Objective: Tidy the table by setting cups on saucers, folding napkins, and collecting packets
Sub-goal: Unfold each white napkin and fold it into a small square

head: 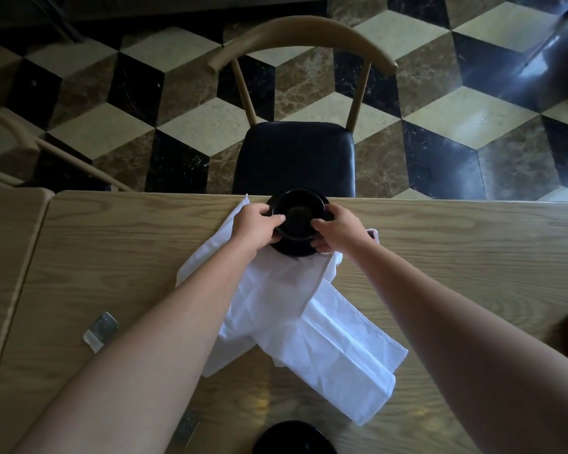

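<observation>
A: Both hands are closed around one load: the left hand (pixel 254 226) and the right hand (pixel 336 229) clasp a black round cup (pixel 298 217) together with the black round saucer (pixel 295 247) under it, fingers on either side of the rims.

B: Where does that sit?

A: At the far edge of the long light-wood table (pixel 456 257), just in front of the wooden chair with the black padded seat (pixel 295 155). The saucer's near edge overlaps a crumpled white cloth napkin (pixel 286 306). Whether it rests on the cloth or is lifted clear, I cannot tell.

B: So which step is this?

A: I judge it the cup-on-saucer step, with the pair being seated or shifted as one. Next, I think, the pair has to come off the cloth and be set on bare wood, kept level so the cup does not slide. Then the napkin is free to fold.

B: Count things, biggest first.

A: One table in use, with a second tabletop (pixel 7 244) butting its left end. One chair opposite, part of another chair frame (pixel 17 139) at left. One napkin that I can make out. One cup-and-saucer pair in hand, and one more black round dish (pixel 292 437) at the near edge, cut off. Three packets: a silvery packet (pixel 100 330) left of the left forearm, a greyish one (pixel 186 427) near the bottom edge, and a red-and-white packet (pixel 373 234) peeking out behind the right wrist.
</observation>
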Available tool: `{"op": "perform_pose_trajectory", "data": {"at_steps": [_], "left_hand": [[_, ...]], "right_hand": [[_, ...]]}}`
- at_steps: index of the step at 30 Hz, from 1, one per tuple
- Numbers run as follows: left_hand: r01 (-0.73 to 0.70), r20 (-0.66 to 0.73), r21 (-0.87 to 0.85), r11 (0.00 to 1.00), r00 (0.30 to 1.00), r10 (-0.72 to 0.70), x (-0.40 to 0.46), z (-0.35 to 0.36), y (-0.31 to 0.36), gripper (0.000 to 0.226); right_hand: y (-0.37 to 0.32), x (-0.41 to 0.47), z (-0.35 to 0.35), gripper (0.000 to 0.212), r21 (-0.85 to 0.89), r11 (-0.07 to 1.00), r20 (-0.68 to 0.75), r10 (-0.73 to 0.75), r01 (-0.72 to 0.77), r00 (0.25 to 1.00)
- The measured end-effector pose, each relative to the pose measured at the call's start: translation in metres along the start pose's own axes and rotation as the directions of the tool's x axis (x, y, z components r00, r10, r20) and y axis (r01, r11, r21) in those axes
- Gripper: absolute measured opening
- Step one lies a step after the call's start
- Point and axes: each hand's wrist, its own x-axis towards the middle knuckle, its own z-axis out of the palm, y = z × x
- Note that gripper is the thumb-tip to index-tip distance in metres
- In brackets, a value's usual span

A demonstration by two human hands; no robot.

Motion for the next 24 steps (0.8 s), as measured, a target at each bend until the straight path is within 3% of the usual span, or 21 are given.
{"op": "perform_pose_trajectory", "data": {"at_steps": [4, 8, 10, 12, 17, 24], "left_hand": [[-0.025, -0.017, 0.018, 1.000, 1.000, 0.025, -0.014, -0.006, 0.002, 0.028], [-0.214, -0.138, 0.333, 0.918, 0.952, 0.272, -0.059, -0.006, -0.004, 0.023], [-0.304, -0.055, 0.473, 0.827, 0.927, 0.372, -0.091, 0.001, -0.018, 0.017], [-0.364, 0.046, 0.587, 0.723, 0.907, 0.419, -0.121, 0.011, -0.034, 0.018], [-0.407, 0.092, 0.670, 0.621, 0.875, 0.475, -0.168, 0.029, -0.064, 0.021], [-0.346, 0.048, 0.698, 0.627, 0.896, 0.441, -0.185, 0.036, -0.070, 0.028]], "right_hand": [[-0.002, -0.015, -0.004, 0.047, 0.011, 0.999, -0.075, -0.046, 0.047, 0.996], [0.012, -0.053, -0.009, 0.051, -0.045, 0.986, -0.327, -0.167, 0.162, 0.930], [0.031, -0.077, -0.006, 0.037, 0.012, 0.988, -0.360, -0.137, 0.151, 0.923], [0.052, -0.099, 0.000, 0.023, 0.105, 0.989, -0.337, -0.060, 0.101, 0.939], [0.090, -0.144, 0.014, 0.011, 0.218, 0.976, -0.260, 0.041, 0.018, 0.965], [0.087, -0.162, 0.035, 0.016, 0.196, 0.980, -0.100, 0.059, -0.038, 0.993]]}}
